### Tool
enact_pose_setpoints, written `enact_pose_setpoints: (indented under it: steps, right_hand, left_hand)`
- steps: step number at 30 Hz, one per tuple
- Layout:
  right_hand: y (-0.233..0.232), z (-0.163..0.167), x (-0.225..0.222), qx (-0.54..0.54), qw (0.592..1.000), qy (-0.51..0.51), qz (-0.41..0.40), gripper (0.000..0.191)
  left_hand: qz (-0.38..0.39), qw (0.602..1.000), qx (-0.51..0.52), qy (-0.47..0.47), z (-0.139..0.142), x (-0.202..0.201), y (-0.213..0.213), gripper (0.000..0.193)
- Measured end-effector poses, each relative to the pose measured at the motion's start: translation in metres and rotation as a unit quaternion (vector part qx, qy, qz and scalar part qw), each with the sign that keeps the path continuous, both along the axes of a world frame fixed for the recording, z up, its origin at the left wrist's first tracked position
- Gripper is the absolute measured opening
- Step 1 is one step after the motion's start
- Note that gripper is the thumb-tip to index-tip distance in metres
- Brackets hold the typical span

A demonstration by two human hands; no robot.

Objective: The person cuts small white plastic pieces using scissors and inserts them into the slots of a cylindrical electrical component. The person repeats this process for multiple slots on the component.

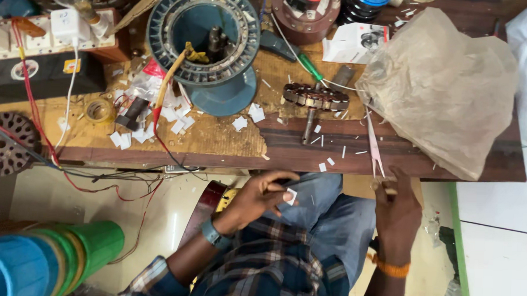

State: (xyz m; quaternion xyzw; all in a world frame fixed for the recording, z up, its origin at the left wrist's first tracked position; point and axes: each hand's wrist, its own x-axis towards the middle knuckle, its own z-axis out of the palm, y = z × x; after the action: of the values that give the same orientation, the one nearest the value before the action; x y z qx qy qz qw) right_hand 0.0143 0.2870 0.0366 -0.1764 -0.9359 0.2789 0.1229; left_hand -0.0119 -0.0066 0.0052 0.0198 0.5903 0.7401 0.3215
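White paper slip [291, 196] pinched in left hand [260, 196], scissors [373, 147] in right hand [397, 210], below cluttered wooden workbench [287, 144].

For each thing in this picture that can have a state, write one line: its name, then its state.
left hand: pinching a small white paper piece.
right hand: gripping the scissors, blades pointing away over the workbench.
motor housing: open, lying flat.
rotor: out of the housing, lying on the workbench.
brown paper bag: crumpled.
screwdriver: lying untouched.
paper scraps: scattered.
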Motion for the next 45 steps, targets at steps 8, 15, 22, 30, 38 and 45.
enact_pose_setpoints:
  steps: [8,15,22,30,38,45]
  right_hand:
    - [0.016,-0.046,0.024,-0.449,0.89,-0.068,0.036,0.054]
    - [-0.039,-0.072,0.041,-0.558,0.761,-0.218,0.249,0.056]
    - [-0.061,-0.041,0.034,-0.563,0.722,-0.297,0.272,0.06]
    - [-0.063,-0.034,0.03,-0.49,0.769,-0.297,0.283,0.054]
    - [-0.056,-0.043,0.043,-0.456,0.796,-0.277,0.286,0.031]
    - [-0.061,-0.023,0.04,-0.553,0.814,-0.028,0.176,0.044]
  left_hand:
    - [0.048,0.996,0.041,0.07,0.005,-0.033,0.02,0.024]
    - [0.075,0.988,-0.033,0.13,0.024,-0.052,0.032,0.019]
    - [0.088,0.968,-0.096,0.212,0.033,-0.046,0.022,0.017]
    - [0.123,0.957,-0.137,0.224,0.042,-0.042,0.021,0.015]
    - [0.146,0.975,-0.088,0.145,0.032,-0.046,0.018,0.014]
    - [0.069,0.983,-0.084,0.15,0.026,-0.032,0.011,0.029]
